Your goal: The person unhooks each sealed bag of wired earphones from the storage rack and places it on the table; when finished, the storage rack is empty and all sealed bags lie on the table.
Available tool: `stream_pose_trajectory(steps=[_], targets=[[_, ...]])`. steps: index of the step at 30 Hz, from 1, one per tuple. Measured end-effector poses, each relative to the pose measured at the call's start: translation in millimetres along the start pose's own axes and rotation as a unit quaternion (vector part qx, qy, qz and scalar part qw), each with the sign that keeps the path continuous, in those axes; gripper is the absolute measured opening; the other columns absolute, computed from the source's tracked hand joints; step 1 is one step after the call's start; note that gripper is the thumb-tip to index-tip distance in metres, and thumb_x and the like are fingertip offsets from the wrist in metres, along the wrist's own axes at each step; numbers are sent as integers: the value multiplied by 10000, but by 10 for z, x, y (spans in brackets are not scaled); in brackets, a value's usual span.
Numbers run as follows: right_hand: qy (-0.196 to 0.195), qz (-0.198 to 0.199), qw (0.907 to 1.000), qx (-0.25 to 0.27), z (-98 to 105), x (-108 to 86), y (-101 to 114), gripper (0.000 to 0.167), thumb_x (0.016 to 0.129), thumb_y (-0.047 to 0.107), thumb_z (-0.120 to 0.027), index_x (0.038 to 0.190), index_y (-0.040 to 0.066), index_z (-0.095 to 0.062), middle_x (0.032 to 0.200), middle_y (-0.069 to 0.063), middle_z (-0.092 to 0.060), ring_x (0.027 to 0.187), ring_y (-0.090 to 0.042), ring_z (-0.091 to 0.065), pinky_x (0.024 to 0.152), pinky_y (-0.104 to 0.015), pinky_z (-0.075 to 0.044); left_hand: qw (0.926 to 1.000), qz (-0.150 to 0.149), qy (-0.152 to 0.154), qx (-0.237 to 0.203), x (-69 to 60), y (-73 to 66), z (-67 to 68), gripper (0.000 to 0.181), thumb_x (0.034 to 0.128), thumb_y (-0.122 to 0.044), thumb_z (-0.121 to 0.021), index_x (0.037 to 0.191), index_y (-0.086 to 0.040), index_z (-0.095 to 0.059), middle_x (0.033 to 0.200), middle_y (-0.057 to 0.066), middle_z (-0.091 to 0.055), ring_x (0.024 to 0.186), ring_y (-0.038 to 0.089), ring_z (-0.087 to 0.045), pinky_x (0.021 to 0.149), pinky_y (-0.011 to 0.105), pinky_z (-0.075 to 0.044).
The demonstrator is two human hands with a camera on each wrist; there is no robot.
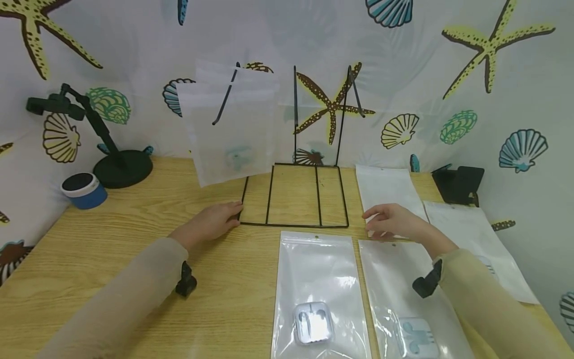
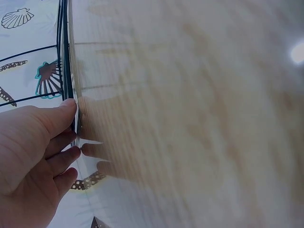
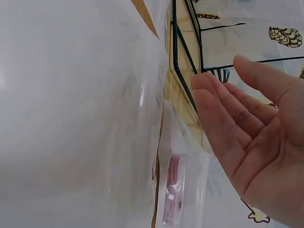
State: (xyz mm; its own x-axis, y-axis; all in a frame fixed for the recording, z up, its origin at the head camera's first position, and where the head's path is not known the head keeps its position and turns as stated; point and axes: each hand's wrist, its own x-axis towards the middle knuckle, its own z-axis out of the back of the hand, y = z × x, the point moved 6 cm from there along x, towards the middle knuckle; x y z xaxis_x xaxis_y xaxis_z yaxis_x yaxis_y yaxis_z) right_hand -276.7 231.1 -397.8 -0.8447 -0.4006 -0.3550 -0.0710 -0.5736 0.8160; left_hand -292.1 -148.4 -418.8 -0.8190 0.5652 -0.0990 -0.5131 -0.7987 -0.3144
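A black wire rack (image 1: 294, 226) stands on the table with upright prongs at its back. My left hand (image 1: 208, 224) pinches the rack's front left corner; in the left wrist view the thumb and fingers of that hand (image 2: 38, 152) meet at the dark wires (image 2: 66, 57). Two white bags (image 1: 233, 129) hang from the rack's left prong. My right hand (image 1: 396, 222) is held over the bags on the right, fingers loosely bent and holding nothing, as the right wrist view of the hand (image 3: 256, 128) also shows. Clear bags with earphone cases (image 1: 314, 323) lie in front.
More bags (image 1: 475, 239) lie at the right, near a black stand (image 1: 459, 182). At the back left are a dark green lamp (image 1: 121, 168) and a blue jar (image 1: 85, 192). A patterned cloth (image 1: 287, 30) hangs behind the table (image 1: 134, 239).
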Motion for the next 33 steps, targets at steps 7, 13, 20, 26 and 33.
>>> stream_pose_trajectory(steps=[7,13,20,26,33], targets=[[-304,83,9995,-39,48,230,51,399,898,125,-615,1239,-54,-510,983,-186,-641,802,-271,-626,686,-348,-554,10000,-25,3,4,0,-13,-1,518,953,-153,-530,1389,58,-346,1417,235,-316,1283,368,-317,1022,492,-308],[-224,289,9993,-121,-34,372,105,356,906,94,-593,1212,-74,-522,936,-167,-641,773,-246,-616,690,-361,-552,10000,19,12,11,0,-1,-5,524,953,-154,-531,1394,52,-340,1419,237,-312,1285,370,-313,1022,496,-305],[-118,175,9994,-291,-125,467,140,305,895,81,-605,1164,-60,-575,820,-123,-627,687,-209,-601,634,-333,-552,10000,32,11,66,15,17,-16,524,953,-164,-532,1395,47,-343,1421,229,-314,1286,363,-314,1024,491,-304],[133,112,9995,-248,-219,515,118,212,886,59,-609,1066,-51,-632,721,-92,-593,602,-174,-560,573,-306,-541,10000,56,20,50,8,6,-4,522,954,-163,-529,1394,48,-344,1423,227,-311,1289,363,-308,1027,493,-299],[111,-21,9988,-476,-268,563,81,141,875,71,-632,973,-23,-668,689,-59,-587,557,-154,-546,526,-279,-530,10000,32,21,62,4,3,4,523,954,-164,-529,1394,51,-343,1420,231,-314,1288,365,-310,1026,493,-300]])
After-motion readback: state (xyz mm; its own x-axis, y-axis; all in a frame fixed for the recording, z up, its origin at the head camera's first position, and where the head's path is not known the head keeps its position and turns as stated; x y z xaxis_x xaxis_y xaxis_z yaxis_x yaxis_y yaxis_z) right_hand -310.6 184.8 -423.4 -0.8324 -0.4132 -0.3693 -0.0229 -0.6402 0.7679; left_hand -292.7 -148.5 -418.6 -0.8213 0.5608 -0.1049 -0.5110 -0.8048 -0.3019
